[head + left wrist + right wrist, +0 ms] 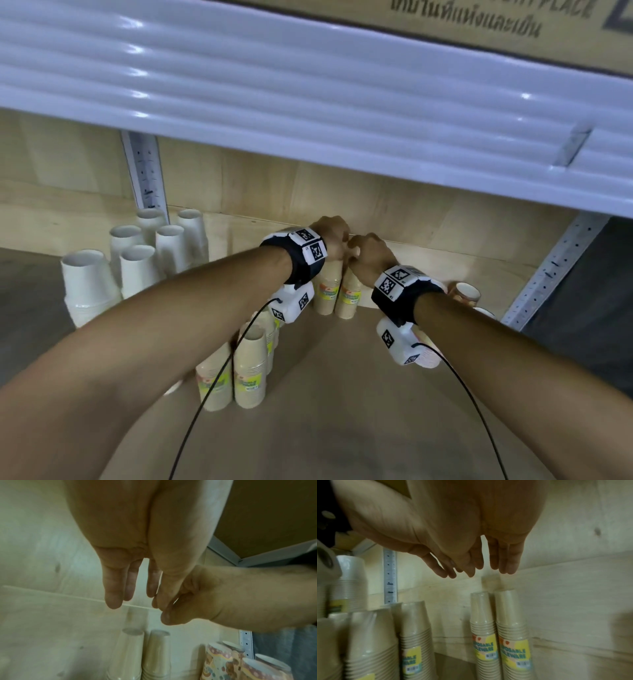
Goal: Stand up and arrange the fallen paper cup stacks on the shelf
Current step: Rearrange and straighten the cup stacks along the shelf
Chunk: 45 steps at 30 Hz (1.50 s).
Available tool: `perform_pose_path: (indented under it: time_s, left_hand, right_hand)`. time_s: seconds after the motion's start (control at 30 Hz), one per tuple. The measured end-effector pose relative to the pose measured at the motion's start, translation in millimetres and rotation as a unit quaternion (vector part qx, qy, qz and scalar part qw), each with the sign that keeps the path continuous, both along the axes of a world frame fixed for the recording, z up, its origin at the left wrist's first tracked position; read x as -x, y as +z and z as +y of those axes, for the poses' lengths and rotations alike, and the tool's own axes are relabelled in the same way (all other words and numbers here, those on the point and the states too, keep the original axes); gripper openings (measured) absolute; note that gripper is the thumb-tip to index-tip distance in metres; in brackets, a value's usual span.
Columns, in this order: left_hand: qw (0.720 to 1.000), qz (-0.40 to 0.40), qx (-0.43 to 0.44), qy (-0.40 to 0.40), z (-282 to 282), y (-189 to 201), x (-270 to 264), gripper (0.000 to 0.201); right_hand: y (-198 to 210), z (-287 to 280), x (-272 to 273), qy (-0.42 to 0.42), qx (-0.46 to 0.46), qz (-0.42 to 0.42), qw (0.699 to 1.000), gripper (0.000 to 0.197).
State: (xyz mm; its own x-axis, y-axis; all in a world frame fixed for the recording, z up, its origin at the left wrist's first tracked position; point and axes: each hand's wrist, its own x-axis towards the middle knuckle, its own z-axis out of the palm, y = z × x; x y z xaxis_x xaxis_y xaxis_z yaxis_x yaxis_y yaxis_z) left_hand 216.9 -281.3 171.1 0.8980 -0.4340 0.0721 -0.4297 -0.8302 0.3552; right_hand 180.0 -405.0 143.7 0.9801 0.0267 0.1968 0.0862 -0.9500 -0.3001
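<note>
Two beige paper cup stacks [327, 291] [349, 298] with yellow labels stand upright side by side against the back wall of the wooden shelf [342, 421]. My left hand [330, 236] and right hand [368, 253] hover close together just above their tops. In the right wrist view both stacks [483, 628] [511, 628] stand below my right hand's fingers [508, 566], which hang straight and hold nothing. In the left wrist view my left hand's fingers [114, 595] also hang empty over the stacks [130, 655] [156, 655].
More beige stacks [251, 370] stand at the front left under my left forearm. White cup stacks [89, 284] fill the left end. Patterned cup stacks [217, 662] sit at the right near the metal post [548, 274]. A white metal shelf [308, 102] hangs low overhead.
</note>
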Motion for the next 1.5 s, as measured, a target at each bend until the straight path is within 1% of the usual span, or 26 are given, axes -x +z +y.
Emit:
perform_pose_path:
  time_s: [0.1,0.23,0.3,0.4,0.5,0.6,0.7,0.87,0.97,1.03,1.1,1.17,1.23,1.27,1.4,1.5]
  left_hand:
    - [1.0,-0.012,-0.018,0.001,16,19,18,0.035]
    - [1.0,0.003,-0.03,0.008,46,36,44,0.043]
    - [0.999,0.031,-0.033,0.023,63,42,59,0.041]
    - [0.996,0.059,-0.053,0.043,89,46,80,0.028]
    - [0.992,0.08,-0.069,0.062,113,46,97,0.023]
    - [0.989,0.1,-0.081,0.073,135,42,115,0.023]
    - [0.986,0.112,-0.086,0.088,150,31,130,0.021]
    - [0.983,0.112,-0.079,0.12,162,10,149,0.02]
    - [0.981,0.112,-0.069,0.141,166,-2,157,0.029]
    - [0.982,0.103,-0.065,0.146,168,-10,162,0.034]
    - [0.984,0.091,-0.059,0.14,169,-18,165,0.033]
    - [0.986,0.085,-0.05,0.137,171,-26,165,0.033]
    - [0.987,0.081,-0.042,0.135,173,-32,164,0.03]
    - [0.987,0.079,-0.04,0.133,173,-35,164,0.029]
    - [0.987,0.075,-0.04,0.133,175,-38,166,0.032]
    - [0.988,0.08,-0.048,0.123,175,-35,166,0.033]
  right_hand:
    - [7,17,8,0.02,-0.006,0.001,1.0,0.025]
    - [18,41,25,0.055,0.004,0.016,0.998,0.022]
    - [22,53,35,0.064,0.004,0.031,0.997,0.022]
    - [23,70,52,0.094,0.011,0.055,0.994,0.022]
    - [23,87,69,0.134,0.023,0.075,0.988,0.016]
    - [23,103,85,0.17,0.021,0.097,0.98,0.009]
    - [20,115,100,0.191,0.02,0.114,0.975,0.018]
    - [15,132,119,0.196,0.031,0.127,0.972,0.024]
    - [8,140,127,0.204,0.046,0.127,0.97,0.023]
    - [5,143,131,0.212,0.043,0.119,0.969,0.02]
    - [3,145,137,0.231,0.043,0.1,0.967,0.015]
    - [2,144,140,0.233,0.047,0.092,0.967,0.005]
    - [-1,144,141,0.23,0.052,0.095,0.967,0.023]
    - [-3,145,141,0.229,0.057,0.097,0.967,0.029]
    - [-5,145,144,0.22,0.049,0.097,0.969,0.038]
    - [-5,146,143,0.205,0.04,0.108,0.972,0.035]
